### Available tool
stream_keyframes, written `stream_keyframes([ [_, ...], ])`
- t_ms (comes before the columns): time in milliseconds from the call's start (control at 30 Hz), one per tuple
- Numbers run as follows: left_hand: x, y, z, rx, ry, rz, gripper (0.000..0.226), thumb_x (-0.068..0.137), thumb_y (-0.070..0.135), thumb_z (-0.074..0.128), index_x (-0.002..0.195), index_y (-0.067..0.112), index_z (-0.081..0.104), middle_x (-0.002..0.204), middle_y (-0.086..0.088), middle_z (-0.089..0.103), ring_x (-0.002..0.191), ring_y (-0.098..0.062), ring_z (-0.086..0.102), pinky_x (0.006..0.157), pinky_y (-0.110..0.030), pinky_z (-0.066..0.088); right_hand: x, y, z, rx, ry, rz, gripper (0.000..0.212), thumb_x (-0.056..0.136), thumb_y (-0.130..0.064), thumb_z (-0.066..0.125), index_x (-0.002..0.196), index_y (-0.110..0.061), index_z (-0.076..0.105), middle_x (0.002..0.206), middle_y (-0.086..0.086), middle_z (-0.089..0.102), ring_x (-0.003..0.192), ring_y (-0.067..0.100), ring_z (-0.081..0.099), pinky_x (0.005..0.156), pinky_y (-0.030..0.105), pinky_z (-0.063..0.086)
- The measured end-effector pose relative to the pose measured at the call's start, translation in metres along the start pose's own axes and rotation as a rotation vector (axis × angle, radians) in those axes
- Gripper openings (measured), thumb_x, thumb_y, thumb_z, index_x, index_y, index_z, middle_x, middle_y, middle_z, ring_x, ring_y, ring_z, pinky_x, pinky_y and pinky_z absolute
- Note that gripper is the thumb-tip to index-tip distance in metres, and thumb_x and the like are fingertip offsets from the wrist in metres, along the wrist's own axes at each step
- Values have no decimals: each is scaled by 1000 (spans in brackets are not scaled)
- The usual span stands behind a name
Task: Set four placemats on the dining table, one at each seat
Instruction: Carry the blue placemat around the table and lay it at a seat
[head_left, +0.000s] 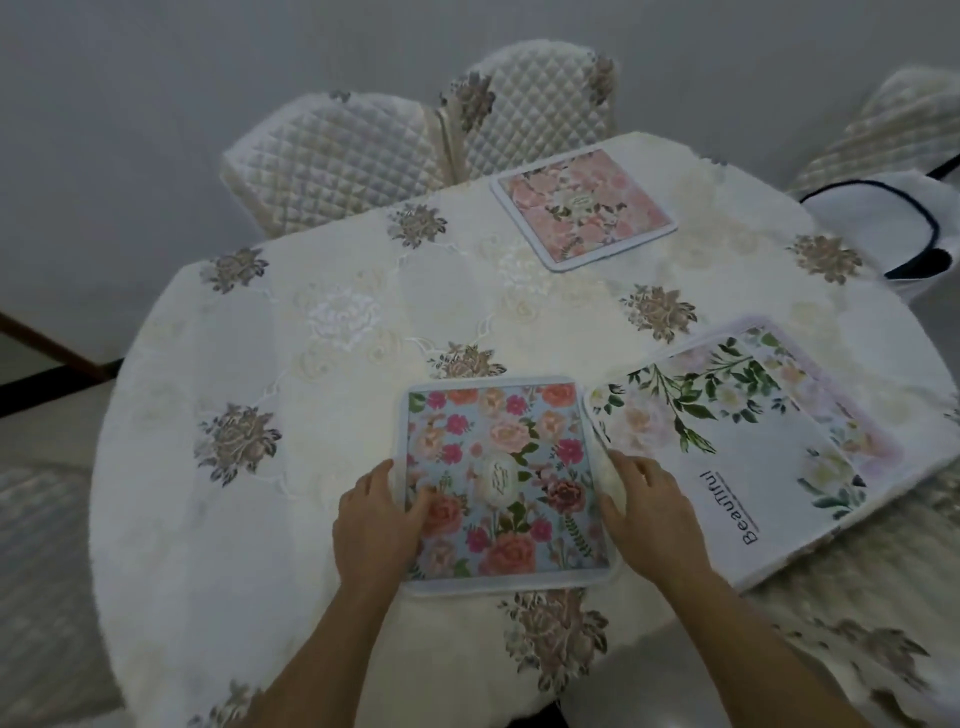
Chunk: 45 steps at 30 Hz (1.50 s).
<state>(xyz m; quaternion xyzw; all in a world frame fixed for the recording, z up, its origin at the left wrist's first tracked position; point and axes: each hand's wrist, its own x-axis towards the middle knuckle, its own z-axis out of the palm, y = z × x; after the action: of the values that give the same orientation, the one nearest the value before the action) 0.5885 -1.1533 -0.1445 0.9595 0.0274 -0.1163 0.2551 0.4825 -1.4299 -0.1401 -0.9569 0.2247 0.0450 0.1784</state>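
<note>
A blue floral placemat (506, 467) lies flat near the front edge of the dining table (322, 364). My left hand (376, 512) holds its left edge, thumb on top. My right hand (647, 512) holds its right edge, fingers curled at the rim. To the right lies a white placemat with green leaves and the word "Beautiful" (727, 467), stacked on a pale pink placemat (852, 410) that shows along its far side. A pink rose placemat (582, 208) lies flat at the far seat.
Quilted cream chairs stand at the far left (332, 156), far middle (540, 114) and far right (909, 130). A white bag with dark straps (883, 218) sits at the table's right edge. An embroidered cream cloth covers the round table.
</note>
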Motion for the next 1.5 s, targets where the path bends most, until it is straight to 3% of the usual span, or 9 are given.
stream_keyframes([
  [333, 14, -1, 28, -129, 38, -186, 69, 87, 48, 66, 138, 6, 45, 124, -15, 56, 110, -31, 55, 92, -45, 49, 29, -5, 34, 112, -67, 76, 44, 90, -33, 61, 128, -15, 48, 104, 12, 50, 85, 30, 54, 64, 39, 51],
  [567, 22, 6, 32, -194, 60, -216, 62, 86, 37, 71, 134, 3, 49, 119, -17, 54, 105, -32, 57, 88, -40, 47, 37, -9, 47, 283, -35, 271, 48, 86, -31, 67, 122, -6, 49, 108, 18, 53, 92, 35, 54, 74, 39, 49],
  [700, 27, 5, 37, -287, -52, -227, 31, 94, 34, 63, 101, 5, 54, 98, -13, 60, 92, -31, 60, 70, -34, 45, 47, -10, 47, 526, -77, 364, 30, 88, -36, 64, 105, -18, 47, 99, 7, 58, 84, 28, 61, 69, 47, 58],
  [800, 22, 7, 33, -368, -61, -202, 30, 99, 35, 54, 87, 8, 45, 81, -6, 55, 79, -24, 56, 59, -31, 41, 48, -13, 45, 634, -96, 354, 14, 95, -32, 55, 94, -18, 51, 88, 4, 61, 77, 25, 63, 63, 51, 58],
  [933, 15, 7, 23, -509, -106, -189, 28, 100, 35, 53, 101, 7, 51, 96, -9, 64, 89, -23, 65, 74, -40, 57, 44, -18, 33, 684, -125, 295, 14, 99, -29, 49, 96, -15, 49, 91, 5, 61, 79, 23, 63, 63, 53, 58],
  [1067, 8, 11, 2, -645, -135, -171, 21, 99, 32, 55, 108, 13, 55, 105, -7, 68, 93, -22, 70, 80, -47, 61, 34, -22, 14, 766, -148, 264, 14, 100, -28, 44, 94, -16, 46, 95, 8, 62, 84, 26, 64, 68, 54, 57],
  [1233, -4, 23, -35, -674, -16, -90, 13, 100, 28, 54, 105, 17, 57, 98, -3, 71, 84, -17, 71, 71, -38, 61, 22, -36, -20, 799, -101, 208, 12, 101, -22, 43, 98, -11, 48, 92, 4, 61, 83, 21, 65, 69, 45, 58],
  [1333, -11, 30, -54, -631, 40, -49, 22, 101, 35, 49, 93, 15, 53, 89, -5, 70, 78, -20, 71, 68, -46, 60, 16, -49, -42, 797, -47, 148, 15, 101, -22, 43, 97, -10, 50, 89, 4, 61, 81, 18, 64, 63, 34, 53],
  [1500, -16, 37, -82, -598, 109, 28, 29, 102, 36, 46, 84, 13, 48, 79, -7, 66, 72, -22, 68, 59, -41, 57, 12, -63, -72, 806, 24, 68, 18, 101, -24, 43, 92, -11, 52, 89, 8, 65, 82, 22, 65, 68, 42, 56],
])
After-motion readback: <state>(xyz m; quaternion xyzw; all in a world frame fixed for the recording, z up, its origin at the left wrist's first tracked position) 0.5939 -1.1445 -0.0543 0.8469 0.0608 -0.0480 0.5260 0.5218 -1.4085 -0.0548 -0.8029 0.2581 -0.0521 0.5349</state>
